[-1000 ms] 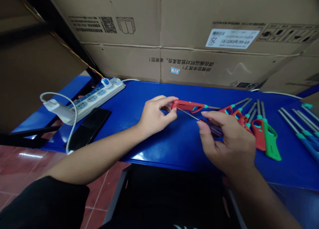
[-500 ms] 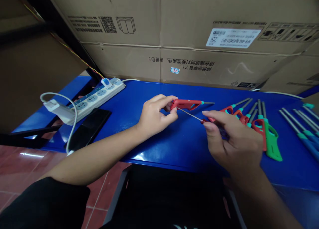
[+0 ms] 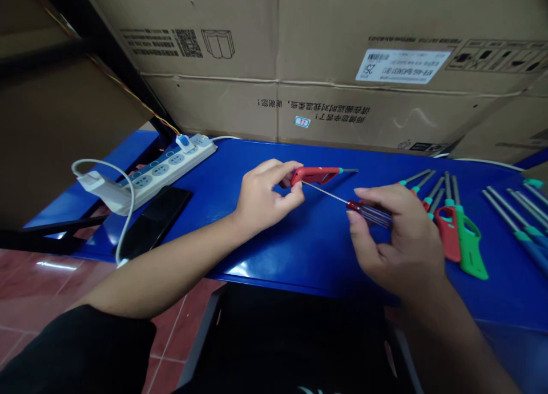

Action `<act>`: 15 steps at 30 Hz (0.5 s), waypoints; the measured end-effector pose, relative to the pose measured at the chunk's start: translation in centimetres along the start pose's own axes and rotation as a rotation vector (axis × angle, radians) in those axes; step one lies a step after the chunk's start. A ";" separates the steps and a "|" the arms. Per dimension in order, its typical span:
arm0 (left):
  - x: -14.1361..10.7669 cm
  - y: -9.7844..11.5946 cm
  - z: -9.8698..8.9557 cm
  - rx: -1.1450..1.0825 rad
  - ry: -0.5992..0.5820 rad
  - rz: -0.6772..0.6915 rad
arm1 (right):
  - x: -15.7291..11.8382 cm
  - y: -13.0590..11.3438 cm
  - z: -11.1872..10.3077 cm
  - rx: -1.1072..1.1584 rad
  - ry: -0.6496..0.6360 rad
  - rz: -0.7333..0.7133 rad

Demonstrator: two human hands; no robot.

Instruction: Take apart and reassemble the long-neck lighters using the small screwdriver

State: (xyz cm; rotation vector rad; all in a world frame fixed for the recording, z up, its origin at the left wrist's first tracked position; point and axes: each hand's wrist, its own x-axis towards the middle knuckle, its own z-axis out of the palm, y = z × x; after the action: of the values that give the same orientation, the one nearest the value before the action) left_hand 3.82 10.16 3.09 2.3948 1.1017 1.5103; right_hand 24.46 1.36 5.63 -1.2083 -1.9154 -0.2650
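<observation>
A red gas lighter [image 3: 317, 175] with a teal collar and a thin metal barrel is pinched at its handle end by my left hand [image 3: 269, 197]. The barrel points right, above the blue table [image 3: 274, 257]. My right hand [image 3: 398, 240] is closed around the dark purple-red handle of a screwdriver [image 3: 369, 213]. Its slim shaft runs up and left, and the tip meets the lighter's handle end beside my left fingertips. Whether the tip sits in a screw or slot is too small to tell.
More lighters lie at the right, among them a red one [image 3: 449, 234], a green one [image 3: 472, 245] and several blue ones [image 3: 531, 240]. A white power strip [image 3: 166, 168] and a black phone [image 3: 156, 217] lie on the left. A large cardboard box [image 3: 240, 103] stands behind.
My right hand has shifted slightly left and its fingers have loosened, so more of the screwdriver handle shows. The lighter has turned a little, its barrel tip moving left and up.
</observation>
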 end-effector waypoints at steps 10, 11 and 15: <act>0.1 0.2 -0.2 0.027 0.024 0.021 | 0.1 0.4 0.5 0.011 -0.027 -0.094; 0.2 0.2 -0.3 0.035 0.027 0.021 | 0.1 0.3 0.5 0.028 -0.007 -0.059; 0.3 0.4 -0.4 0.069 0.049 0.049 | 0.2 0.2 0.5 -0.007 -0.023 0.171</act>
State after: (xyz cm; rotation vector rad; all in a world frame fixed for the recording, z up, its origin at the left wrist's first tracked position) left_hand 3.78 9.95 3.70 2.4602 1.1311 1.5791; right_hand 24.36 1.87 5.42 -1.3762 -1.8184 -0.1680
